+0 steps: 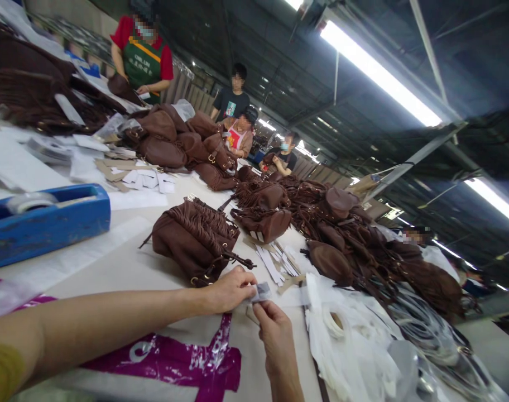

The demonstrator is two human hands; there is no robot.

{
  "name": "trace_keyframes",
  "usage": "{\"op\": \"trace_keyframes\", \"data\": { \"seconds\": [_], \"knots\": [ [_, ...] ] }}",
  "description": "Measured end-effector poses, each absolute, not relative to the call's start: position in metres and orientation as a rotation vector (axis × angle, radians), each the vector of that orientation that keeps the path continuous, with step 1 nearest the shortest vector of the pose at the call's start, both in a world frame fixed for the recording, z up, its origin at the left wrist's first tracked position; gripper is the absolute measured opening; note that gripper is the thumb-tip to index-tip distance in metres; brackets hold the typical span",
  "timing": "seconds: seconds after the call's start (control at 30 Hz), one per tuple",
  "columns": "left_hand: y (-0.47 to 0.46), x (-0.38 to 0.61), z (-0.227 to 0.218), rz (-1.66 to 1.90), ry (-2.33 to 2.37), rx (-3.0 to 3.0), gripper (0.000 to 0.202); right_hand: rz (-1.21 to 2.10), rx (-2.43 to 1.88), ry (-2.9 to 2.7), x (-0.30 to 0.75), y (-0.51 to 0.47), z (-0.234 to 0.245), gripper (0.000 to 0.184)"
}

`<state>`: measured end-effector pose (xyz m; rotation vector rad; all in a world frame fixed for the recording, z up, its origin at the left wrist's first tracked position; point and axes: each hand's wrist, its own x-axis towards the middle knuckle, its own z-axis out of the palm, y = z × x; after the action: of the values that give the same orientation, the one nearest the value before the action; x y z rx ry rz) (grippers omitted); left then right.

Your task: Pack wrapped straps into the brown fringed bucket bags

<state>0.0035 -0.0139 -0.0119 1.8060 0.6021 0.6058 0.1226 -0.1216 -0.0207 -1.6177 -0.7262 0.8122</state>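
Between my two hands is a small clear plastic packet (262, 292) with something greyish in it. The fingers of my left hand (229, 290) pinch its left side. From below, the thumb and fingers of my right hand (275, 329) close on its lower edge. Just beyond my left hand a dark brown fringed bag (183, 240) lies on its side, its cords and metal eyelets facing me. Under my forearm a purple printed plastic strip (174, 357) is stuck to the white tabletop (129, 262).
At the left stands a blue tape dispenser (49, 223). Brown bags (187, 145) are heaped along the table's far side. Paper strips (275, 262) lie past my hands. White wrapping sheets (346, 335) and coiled clear plastic (430, 329) fill the right. Several co-workers (143, 61) stand beyond.
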Motion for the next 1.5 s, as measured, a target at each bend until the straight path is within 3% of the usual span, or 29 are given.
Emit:
{"op": "trace_keyframes", "data": {
  "seconds": [0.23,0.47,0.97,1.17,1.37,1.5],
  "knots": [
    [-0.029,-0.006,-0.011,0.638,0.52,1.896,0.012,1.119,-1.148,-0.331,0.101,-0.132,-0.027,0.033],
    [-0.032,-0.002,-0.015,0.737,0.633,1.692,0.04,1.047,-1.067,-0.31,0.098,-0.133,-0.043,0.039],
    [-0.034,0.01,-0.025,0.853,0.576,1.397,0.015,1.065,-1.019,-0.246,0.098,-0.129,-0.046,0.048],
    [-0.037,0.005,-0.022,0.99,0.515,1.592,0.006,1.057,-1.026,-0.211,0.094,-0.128,-0.043,0.047],
    [-0.035,-0.001,-0.028,0.904,0.246,2.257,0.022,1.099,-1.02,-0.162,0.093,-0.118,-0.043,0.043],
    [-0.029,-0.005,-0.025,0.85,0.184,2.395,0.024,1.121,-1.002,-0.176,0.099,-0.11,-0.037,0.044]
  ]
}}
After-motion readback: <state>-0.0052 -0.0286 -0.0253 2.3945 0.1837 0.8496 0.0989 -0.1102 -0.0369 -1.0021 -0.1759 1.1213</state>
